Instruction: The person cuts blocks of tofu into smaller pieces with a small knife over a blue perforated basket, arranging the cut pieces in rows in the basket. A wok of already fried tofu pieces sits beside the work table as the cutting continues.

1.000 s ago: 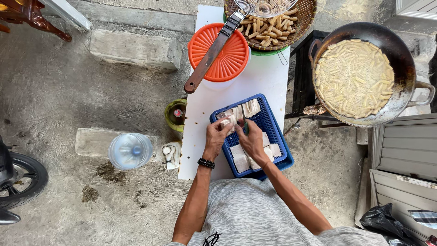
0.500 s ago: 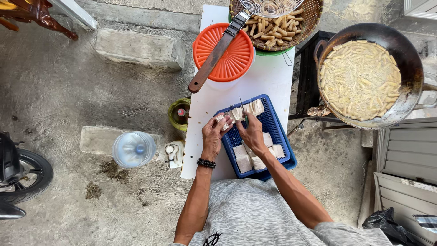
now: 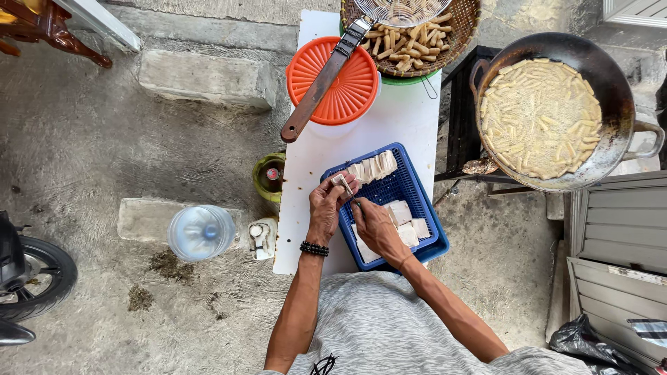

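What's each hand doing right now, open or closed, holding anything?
Left hand: closed on a pale slice over the blue basket.
Right hand: closed, apparently gripping a thin blade; too small to be sure.

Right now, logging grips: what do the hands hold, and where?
Left hand pinches a small pale slice by its lower end; right hand grips a thin blade, apparently by its handle.

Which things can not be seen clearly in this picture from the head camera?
- Pale piece in the left hand: mostly covered by fingers.
- Right hand: tool, if any, too small to tell.
- Motorbike wheel: cut by the left edge.
- Woven basket: cut by the top edge, partly under the wire skimmer.
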The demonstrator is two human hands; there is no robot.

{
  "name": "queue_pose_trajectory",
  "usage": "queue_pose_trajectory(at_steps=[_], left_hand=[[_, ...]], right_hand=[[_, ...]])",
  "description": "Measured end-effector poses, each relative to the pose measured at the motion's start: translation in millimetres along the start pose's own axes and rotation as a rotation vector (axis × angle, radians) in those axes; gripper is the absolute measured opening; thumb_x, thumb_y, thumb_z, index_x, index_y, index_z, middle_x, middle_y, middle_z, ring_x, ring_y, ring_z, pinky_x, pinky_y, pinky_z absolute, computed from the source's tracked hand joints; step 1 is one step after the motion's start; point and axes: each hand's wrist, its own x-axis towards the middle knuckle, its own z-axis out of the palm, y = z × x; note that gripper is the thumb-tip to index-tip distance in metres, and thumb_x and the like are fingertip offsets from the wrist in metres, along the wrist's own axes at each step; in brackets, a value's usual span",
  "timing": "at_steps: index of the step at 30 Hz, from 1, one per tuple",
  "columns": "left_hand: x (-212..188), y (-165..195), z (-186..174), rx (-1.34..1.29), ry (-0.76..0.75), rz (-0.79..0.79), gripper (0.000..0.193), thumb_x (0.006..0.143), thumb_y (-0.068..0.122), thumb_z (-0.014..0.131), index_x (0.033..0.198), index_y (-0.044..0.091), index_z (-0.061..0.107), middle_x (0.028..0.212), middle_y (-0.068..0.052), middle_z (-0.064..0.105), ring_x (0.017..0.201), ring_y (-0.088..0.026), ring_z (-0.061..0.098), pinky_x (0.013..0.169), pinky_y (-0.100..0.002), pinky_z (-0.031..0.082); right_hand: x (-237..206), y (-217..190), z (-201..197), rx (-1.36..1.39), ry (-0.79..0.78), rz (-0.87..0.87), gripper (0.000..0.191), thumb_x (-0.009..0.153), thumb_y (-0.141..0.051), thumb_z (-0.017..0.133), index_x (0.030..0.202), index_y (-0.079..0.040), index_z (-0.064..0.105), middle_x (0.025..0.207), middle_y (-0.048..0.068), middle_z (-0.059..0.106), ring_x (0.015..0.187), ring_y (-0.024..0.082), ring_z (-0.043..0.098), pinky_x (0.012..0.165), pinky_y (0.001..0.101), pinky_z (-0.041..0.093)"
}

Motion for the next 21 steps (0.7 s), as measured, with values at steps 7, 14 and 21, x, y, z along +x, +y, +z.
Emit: queue_pose_trajectory(at_steps=[7,14,21], left_hand=[[-5.6,1.6,7.0,-0.008,-0.045,-0.004,0.034,0.095,0.0,0.059,0.127,-0.01,0.062,0.119,-0.023,0.071,0.108,-0.031,0.073,0.099,-0.042,0.062],[-7.1,8.9,11.2,-0.173,-0.061,-0.098,0.039,0.09,0.008,0.052,0.124,-0.007,0.062,0.112,-0.021,0.075,0.099,-0.028,0.076,0.089,-0.04,0.065],[2.4,-17.8,-3.8,0.073,0.159,-0.004,0.034,0.091,0.0,0.074,0.125,-0.004,0.07,0.101,-0.011,0.072,0.083,-0.016,0.069,0.074,-0.032,0.063]], right_hand=[[-1.2,25.7,21.2,-0.053,0.036,-0.021,0.018,0.104,-0.016,0.05,0.097,0.001,0.052,0.082,0.027,0.064,0.078,0.047,0.059,0.07,0.0556,0.042],[3.2,37.5,19.4,0.202,-0.085,0.216,0.033,0.107,-0.025,0.05,0.092,0.002,0.062,0.068,0.019,0.062,0.058,0.033,0.057,0.055,0.0441,0.045],[-2.5,21.1,3.8,0.248,-0.016,0.228,0.032,0.105,-0.03,0.049,0.097,-0.005,0.069,0.064,0.008,0.066,0.053,0.021,0.059,0.052,0.038,0.047]])
